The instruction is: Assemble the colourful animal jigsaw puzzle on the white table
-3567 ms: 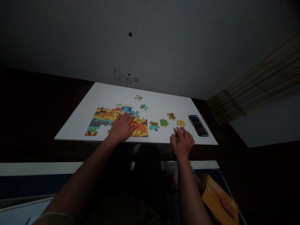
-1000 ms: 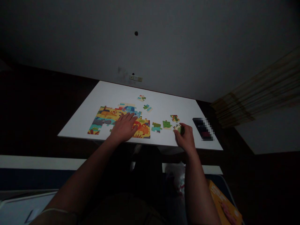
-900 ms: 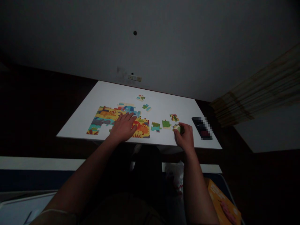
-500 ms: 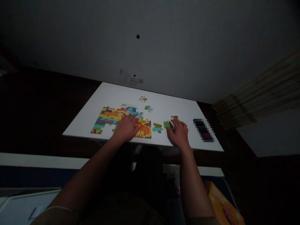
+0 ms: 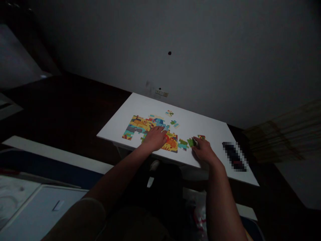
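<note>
A partly joined animal jigsaw puzzle (image 5: 136,123) lies on the white table (image 5: 200,122). My left hand (image 5: 155,138) rests flat across it with the fingers stretched out, covering part of the middle. To the right, my right hand (image 5: 202,148) has thumb and fingers at a green puzzle piece (image 5: 191,142), gripping its edge. A teal and green puzzle piece (image 5: 183,144) lies between that piece and the joined part. Just behind my right fingers another puzzle piece (image 5: 201,136) shows in part.
Two loose puzzle pieces lie beyond the puzzle: one piece (image 5: 169,113) farther off, another piece (image 5: 175,124) nearer. A dark pixelated object (image 5: 234,156) is at the table's right end. Behind the table rises a grey wall (image 5: 213,67) with a socket strip (image 5: 162,93).
The head view has shifted, so the table sits farther right and more tilted. My right fingers have drawn in on the green piece. My left hand stays on the puzzle.
</note>
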The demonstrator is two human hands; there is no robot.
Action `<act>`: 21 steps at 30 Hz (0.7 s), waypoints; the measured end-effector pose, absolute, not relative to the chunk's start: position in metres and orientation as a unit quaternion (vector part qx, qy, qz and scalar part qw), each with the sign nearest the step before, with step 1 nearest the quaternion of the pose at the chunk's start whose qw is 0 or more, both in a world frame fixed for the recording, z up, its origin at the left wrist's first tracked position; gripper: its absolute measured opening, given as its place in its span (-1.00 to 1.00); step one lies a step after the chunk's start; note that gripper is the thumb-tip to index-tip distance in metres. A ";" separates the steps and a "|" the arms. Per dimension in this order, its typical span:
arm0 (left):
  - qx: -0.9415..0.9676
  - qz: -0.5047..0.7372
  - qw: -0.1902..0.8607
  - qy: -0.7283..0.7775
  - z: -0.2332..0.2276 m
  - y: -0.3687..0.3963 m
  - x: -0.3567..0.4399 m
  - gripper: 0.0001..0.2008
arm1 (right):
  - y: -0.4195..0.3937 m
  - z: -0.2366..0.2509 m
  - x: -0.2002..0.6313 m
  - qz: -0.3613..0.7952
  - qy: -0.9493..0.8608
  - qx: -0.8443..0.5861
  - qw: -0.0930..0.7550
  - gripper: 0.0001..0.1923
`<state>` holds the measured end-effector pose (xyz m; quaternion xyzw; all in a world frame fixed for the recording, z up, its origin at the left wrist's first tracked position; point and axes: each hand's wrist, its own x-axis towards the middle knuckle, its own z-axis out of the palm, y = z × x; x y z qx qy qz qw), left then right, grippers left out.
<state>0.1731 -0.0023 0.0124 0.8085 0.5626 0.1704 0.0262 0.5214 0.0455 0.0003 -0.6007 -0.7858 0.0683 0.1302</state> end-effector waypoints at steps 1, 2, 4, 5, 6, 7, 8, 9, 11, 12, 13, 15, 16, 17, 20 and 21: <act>0.811 0.174 0.024 0.559 0.014 -0.004 0.175 -0.66 | 0.045 0.002 0.521 0.063 -0.787 -0.603 0.117 -0.46; 0.814 0.177 0.021 0.553 0.017 -0.006 0.177 -0.70 | 0.045 0.003 0.520 0.058 -0.787 -0.605 0.106 -0.46; 0.819 0.181 0.018 0.544 0.021 -0.013 0.177 -0.73 | 0.044 0.005 0.520 0.055 -0.788 -0.606 0.093 -0.44; 0.818 0.184 0.016 0.545 0.023 -0.017 0.173 -0.73 | 0.044 0.007 0.520 0.056 -0.789 -0.605 0.089 -0.42; 0.813 0.187 0.014 0.551 0.024 -0.022 0.166 -0.73 | 0.043 0.009 0.520 0.059 -0.790 -0.604 0.084 -0.39; 0.804 0.191 0.011 0.563 0.026 -0.026 0.156 -0.71 | 0.043 0.011 0.520 0.062 -0.791 -0.604 0.077 -0.36; 0.791 0.193 0.008 0.581 0.027 -0.030 0.142 -0.67 | 0.043 0.014 0.520 0.065 -0.792 -0.603 0.070 -0.33; 0.776 0.193 0.006 0.600 0.027 -0.033 0.126 -0.66 | 0.044 0.016 0.520 0.068 -0.793 -0.603 0.063 -0.30; 0.740 0.190 0.001 0.645 0.027 -0.038 0.086 -0.64 | 0.045 0.022 0.521 0.073 -0.795 -0.600 0.050 -0.26; 0.721 0.186 -0.002 0.667 0.027 -0.040 0.065 -0.63 | 0.046 0.025 0.521 0.076 -0.797 -0.597 0.045 -0.26; 0.704 0.181 -0.005 0.687 0.026 -0.041 0.045 -0.61 | 0.048 0.028 0.522 0.081 -0.799 -0.594 0.041 -0.27; 0.673 0.162 -0.004 0.721 0.022 -0.042 0.011 -0.58 | 0.052 0.032 0.523 0.093 -0.800 -0.592 0.034 -0.32; 0.665 0.157 -0.003 0.730 0.019 -0.043 -0.002 -0.56 | 0.054 0.034 0.524 0.098 -0.798 -0.594 0.031 -0.35; 0.658 0.157 0.001 0.737 0.016 -0.044 -0.011 -0.54 | 0.056 0.035 0.525 0.103 -0.796 -0.596 0.028 -0.39; 0.647 0.165 0.011 0.745 0.006 -0.044 -0.023 -0.48 | 0.061 0.039 0.527 0.113 -0.787 -0.606 0.018 -0.51; 0.645 0.169 0.014 0.745 0.003 -0.044 -0.023 -0.47 | 0.062 0.040 0.527 0.118 -0.785 -0.608 0.016 -0.53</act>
